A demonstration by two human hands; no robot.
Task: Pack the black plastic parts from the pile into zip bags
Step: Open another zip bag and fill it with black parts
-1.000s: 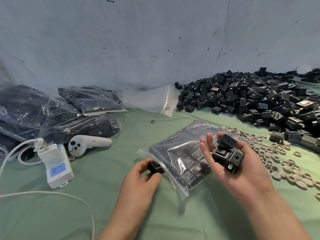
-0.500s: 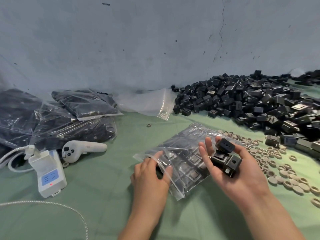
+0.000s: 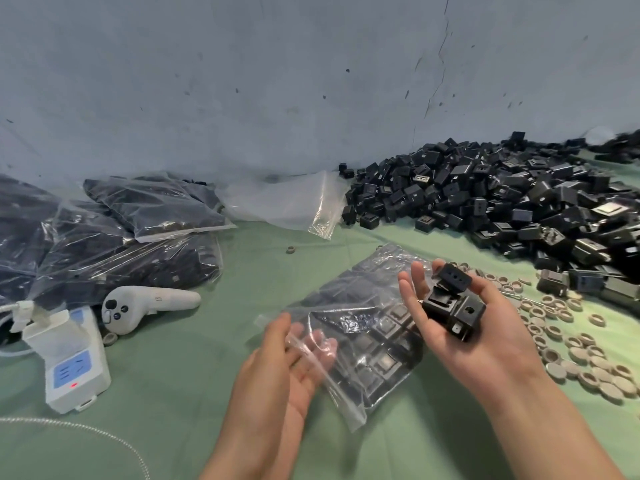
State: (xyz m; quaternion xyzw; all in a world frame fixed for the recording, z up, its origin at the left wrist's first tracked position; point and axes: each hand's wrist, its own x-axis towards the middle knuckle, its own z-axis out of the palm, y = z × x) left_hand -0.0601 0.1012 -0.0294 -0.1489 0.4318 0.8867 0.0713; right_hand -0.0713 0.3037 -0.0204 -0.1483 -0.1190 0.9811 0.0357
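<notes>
A clear zip bag partly filled with black plastic parts lies flat on the green cloth in front of me. My left hand has its straight fingers slid into the bag's mouth, seen through the plastic, and holds nothing. My right hand hovers palm up over the bag's right side and cradles several black parts, the thumb curled against the top one. The big pile of black parts spreads along the wall at the back right.
Filled zip bags are stacked at the left, with empty bags behind. A white controller, a white power box and a braided cable lie at the near left. Several beige rings are scattered on the right.
My left hand carried a black part into the bag's mouth, let it go, and now lies with flat fingers inside. My right hand kept its parts, nearly still.
</notes>
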